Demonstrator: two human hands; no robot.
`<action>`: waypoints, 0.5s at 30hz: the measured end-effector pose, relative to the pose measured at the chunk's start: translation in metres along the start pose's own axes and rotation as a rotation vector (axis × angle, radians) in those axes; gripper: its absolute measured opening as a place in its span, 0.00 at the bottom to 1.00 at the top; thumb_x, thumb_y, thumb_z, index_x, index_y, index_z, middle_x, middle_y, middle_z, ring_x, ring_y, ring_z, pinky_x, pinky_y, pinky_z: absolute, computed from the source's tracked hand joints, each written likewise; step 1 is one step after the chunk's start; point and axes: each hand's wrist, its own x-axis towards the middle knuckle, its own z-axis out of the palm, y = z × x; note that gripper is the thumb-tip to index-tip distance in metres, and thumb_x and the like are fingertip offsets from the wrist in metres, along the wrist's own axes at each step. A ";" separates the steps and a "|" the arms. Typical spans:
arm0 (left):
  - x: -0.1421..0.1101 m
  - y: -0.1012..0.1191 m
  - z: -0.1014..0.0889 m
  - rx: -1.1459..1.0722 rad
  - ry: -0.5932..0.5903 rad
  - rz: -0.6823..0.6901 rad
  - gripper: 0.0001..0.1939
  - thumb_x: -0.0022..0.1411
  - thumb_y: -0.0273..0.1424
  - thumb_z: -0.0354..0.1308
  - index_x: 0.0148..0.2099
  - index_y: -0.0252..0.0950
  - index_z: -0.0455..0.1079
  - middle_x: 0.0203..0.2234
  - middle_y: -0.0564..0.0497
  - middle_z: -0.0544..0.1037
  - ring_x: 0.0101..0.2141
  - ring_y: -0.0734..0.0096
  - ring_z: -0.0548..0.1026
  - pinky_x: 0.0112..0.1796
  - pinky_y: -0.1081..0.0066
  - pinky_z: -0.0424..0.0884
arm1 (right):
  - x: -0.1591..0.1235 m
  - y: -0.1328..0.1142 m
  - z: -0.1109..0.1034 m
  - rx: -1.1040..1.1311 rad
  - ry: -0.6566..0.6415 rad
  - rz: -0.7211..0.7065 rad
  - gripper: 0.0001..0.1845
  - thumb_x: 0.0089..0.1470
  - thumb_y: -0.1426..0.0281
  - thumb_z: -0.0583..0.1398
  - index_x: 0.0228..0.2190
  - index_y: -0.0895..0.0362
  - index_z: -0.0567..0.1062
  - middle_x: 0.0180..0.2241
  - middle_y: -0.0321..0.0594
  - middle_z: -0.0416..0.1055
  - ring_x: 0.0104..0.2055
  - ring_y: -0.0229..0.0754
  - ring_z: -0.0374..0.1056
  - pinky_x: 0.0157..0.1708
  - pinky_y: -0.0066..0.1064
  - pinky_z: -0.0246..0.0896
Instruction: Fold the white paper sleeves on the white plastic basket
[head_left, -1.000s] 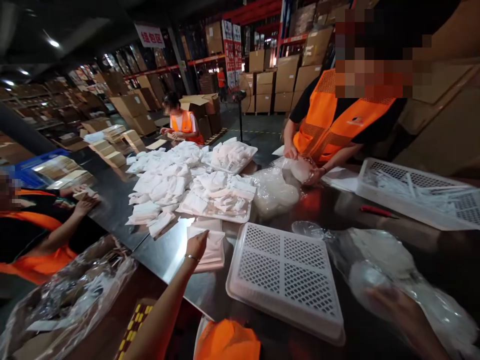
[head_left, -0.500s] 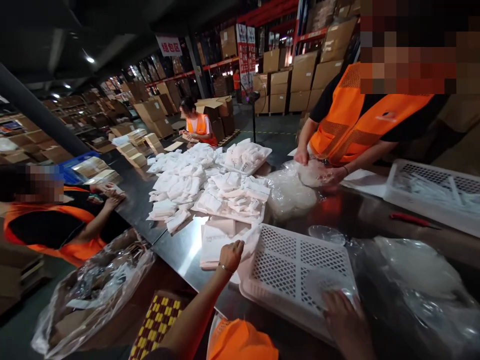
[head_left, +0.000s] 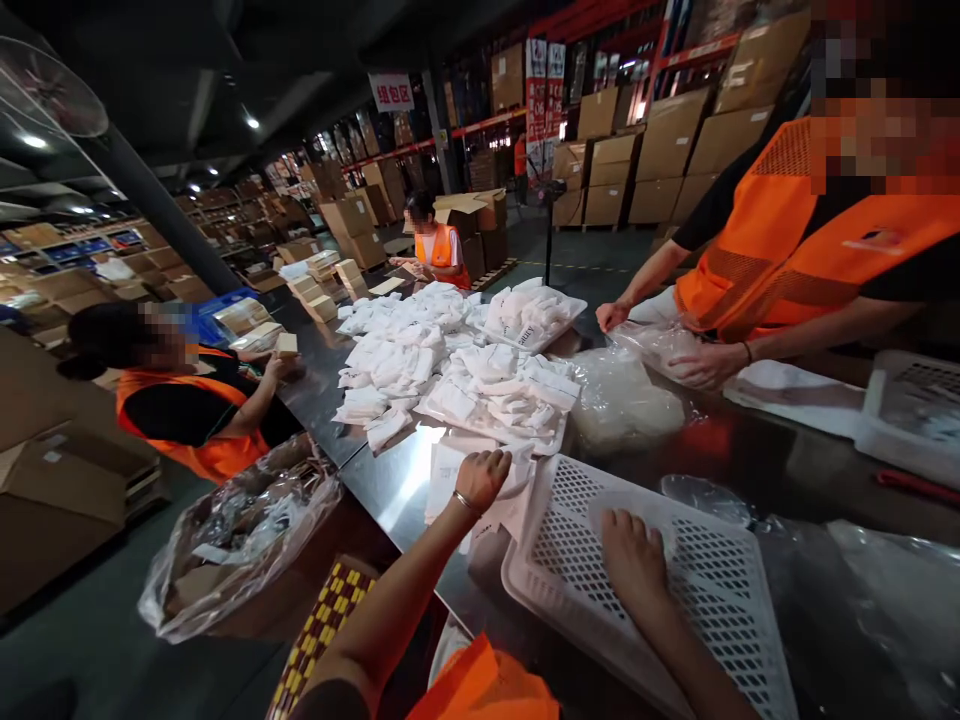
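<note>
here your left hand (head_left: 484, 478) is curled shut on the top edge of a flat white bag (head_left: 450, 480). the bag lies on the shiny metal table (head_left: 390, 490), just beside the left side of the white basket (head_left: 720, 600). a thin bracelet sits on that wrist.

your right hand (head_left: 634, 560) lies flat on top of the upside-down basket, fingers spread and open, pressing on a clear plastic piece (head_left: 660, 520) there. it does not grip anything. the basket has lots of little holes and sits at the near edge of the table, right in front of you.

past the bag there is a tray (head_left: 450, 412) heaped with small white packets (head_left: 502, 385), and more white packets (head_left: 405, 350) are piled loose on the table behind it. another tray of packets (head_left: 532, 315) is farther back. a lump of clear plastic bags (head_left: 619, 400) lies to the right of the heaped tray.

across the table a person in an orange vest (head_left: 787, 260) has both hands on a clear bag (head_left: 660, 345). another white basket (head_left: 911, 410) is at the far right, with a red tool (head_left: 919, 485) near it. on your left a person in an orange vest (head_left: 187, 400) sits by the table, and a big clear sack of scraps (head_left: 240, 530) rests near the floor. one more person (head_left: 439, 245) stands at the far end, near brown boxes (head_left: 660, 150).
</note>
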 end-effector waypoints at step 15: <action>-0.037 -0.046 -0.013 -0.031 0.047 -0.273 0.20 0.66 0.18 0.50 0.55 0.38 0.73 0.47 0.44 0.81 0.43 0.63 0.80 0.41 0.69 0.74 | 0.166 -0.069 0.049 0.795 -0.618 -0.408 0.05 0.51 0.76 0.67 0.28 0.61 0.74 0.29 0.32 0.74 0.31 0.34 0.70 0.35 0.29 0.68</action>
